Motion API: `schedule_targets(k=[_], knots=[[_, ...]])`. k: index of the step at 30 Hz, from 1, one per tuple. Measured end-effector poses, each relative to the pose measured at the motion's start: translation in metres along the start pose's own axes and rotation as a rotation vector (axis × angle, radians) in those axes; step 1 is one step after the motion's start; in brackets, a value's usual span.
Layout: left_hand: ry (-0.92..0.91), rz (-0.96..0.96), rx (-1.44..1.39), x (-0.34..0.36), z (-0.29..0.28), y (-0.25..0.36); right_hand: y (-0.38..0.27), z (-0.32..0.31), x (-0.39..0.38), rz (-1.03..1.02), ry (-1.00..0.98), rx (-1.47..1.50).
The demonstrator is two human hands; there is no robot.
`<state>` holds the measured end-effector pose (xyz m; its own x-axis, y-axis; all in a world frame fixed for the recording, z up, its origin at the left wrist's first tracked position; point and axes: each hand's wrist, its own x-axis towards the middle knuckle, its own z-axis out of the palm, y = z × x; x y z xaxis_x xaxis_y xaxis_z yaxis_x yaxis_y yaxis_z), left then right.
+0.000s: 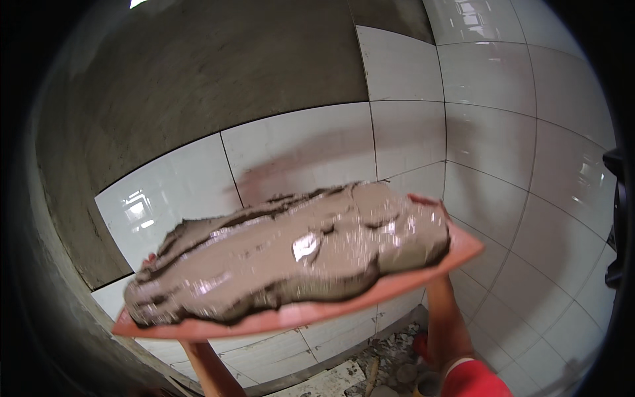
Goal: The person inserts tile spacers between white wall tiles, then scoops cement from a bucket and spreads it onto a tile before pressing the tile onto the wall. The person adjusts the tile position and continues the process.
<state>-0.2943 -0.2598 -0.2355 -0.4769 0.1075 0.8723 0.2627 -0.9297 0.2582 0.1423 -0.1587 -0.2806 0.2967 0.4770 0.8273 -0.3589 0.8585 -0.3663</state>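
A large wall tile [284,319] with a reddish back is held up in front of me, tilted slightly up toward the right. Wet grey-brown mortar [264,264] lies thick and uneven over its back. My left hand [190,345] supports the tile near its left end; most of it is hidden underneath, with fingertips just showing past the far edge. On the right end, my right hand [438,284] grips from below, its fingers largely hidden by tile and mortar.
White glossy tiles [304,142] cover the lower back wall and the right wall [496,152]. Bare dark render [218,66] lies above and left. Rubble [400,344], a wooden stick [372,376] and small containers [428,384] are on the floor below. A dark object [616,218] stands at the right rim.
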Motion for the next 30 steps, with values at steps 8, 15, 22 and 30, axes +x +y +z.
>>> schedule_targets(k=[8, 15, 22, 30], knots=[[-0.013, 0.372, 0.231, 0.091, 0.114, 0.008, -0.014, 0.012, 0.160, -0.423, -0.089, -0.265], [0.099, 0.457, 0.530, 0.178, 0.198, -0.018, -0.005, 0.018, 0.306, -0.462, -0.187, -0.323], [0.093, 0.329, 0.510, 0.229, 0.239, -0.052, 0.037, 0.018, 0.389, -0.370, -0.200, -0.381], [0.172, 0.258, 0.250, 0.237, 0.272, -0.099, 0.066, 0.013, 0.402, -0.223, -0.246, -0.377]])
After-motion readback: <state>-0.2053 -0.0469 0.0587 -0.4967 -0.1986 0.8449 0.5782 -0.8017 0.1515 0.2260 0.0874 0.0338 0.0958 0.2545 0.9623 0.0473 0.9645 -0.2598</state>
